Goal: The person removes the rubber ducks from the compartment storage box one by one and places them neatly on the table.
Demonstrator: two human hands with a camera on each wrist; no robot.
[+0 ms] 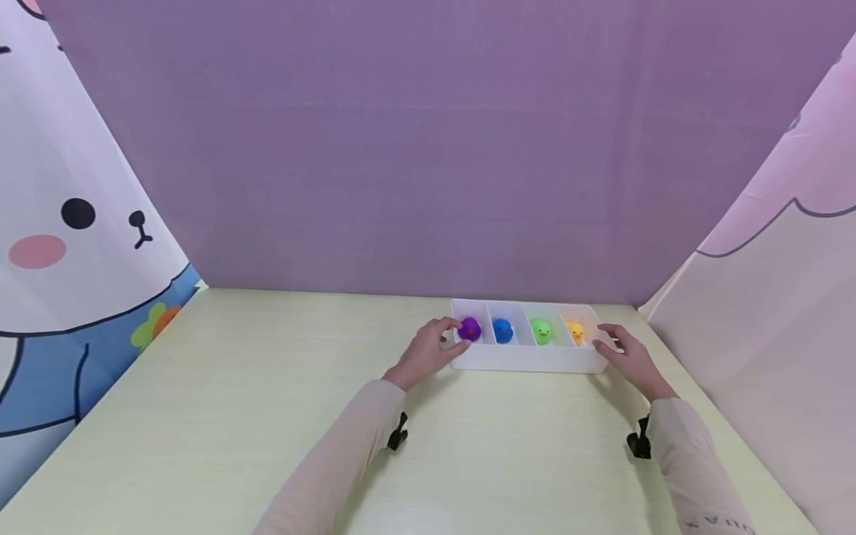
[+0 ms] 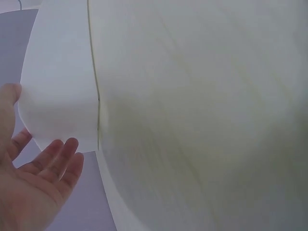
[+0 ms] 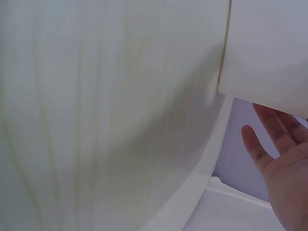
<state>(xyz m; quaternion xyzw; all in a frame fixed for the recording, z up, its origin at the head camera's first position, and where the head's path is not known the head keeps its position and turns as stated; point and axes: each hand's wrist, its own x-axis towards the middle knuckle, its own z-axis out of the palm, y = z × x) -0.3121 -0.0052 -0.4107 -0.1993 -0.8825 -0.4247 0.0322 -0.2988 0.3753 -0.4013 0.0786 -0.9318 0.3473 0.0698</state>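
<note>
A pale yellow-green table spreads across the lower part of the head view. A long white box with four compartments sits on it, right of centre, near the table's far edge.

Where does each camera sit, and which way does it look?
Head: worn on the person's head, looking forward and down at the table and white tray; both sleeves, the left fingers and the right fingers show.
Left wrist: on that wrist, looking at the tray's left end and the table; left fingers show.
Right wrist: on that wrist, looking at the table and the tray's right end; right fingers show.
Both wrist views share the tray's outer wall.
</note>
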